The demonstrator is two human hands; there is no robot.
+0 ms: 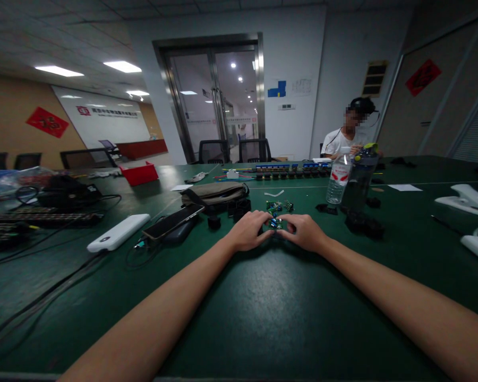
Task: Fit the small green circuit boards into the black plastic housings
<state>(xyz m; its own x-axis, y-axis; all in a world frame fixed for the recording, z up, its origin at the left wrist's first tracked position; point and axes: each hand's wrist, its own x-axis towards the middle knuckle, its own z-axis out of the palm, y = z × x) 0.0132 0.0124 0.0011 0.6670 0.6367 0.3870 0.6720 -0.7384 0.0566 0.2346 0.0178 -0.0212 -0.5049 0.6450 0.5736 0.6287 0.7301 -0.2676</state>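
Note:
Between my two hands is a small green circuit board point(275, 224) with blue and white components. My left hand point(250, 230) pinches it from the left with thumb and fingers. From the right, my right hand point(305, 232) grips its other side, fingers curled. The board is held low, close to the tabletop; whether it touches the table is hidden. Just behind it lie more loose circuit boards point(289, 206) of the same look. A curved white strip point(274, 193) lies farther back.
The green table point(263, 318) bears a grey pouch point(219, 194), a phone point(173, 222), a white power bank point(118, 233) with cables, a clear water bottle point(336, 183), a dark bottle point(360, 180) and a red box point(139, 173). Across the table sits a person point(348, 132).

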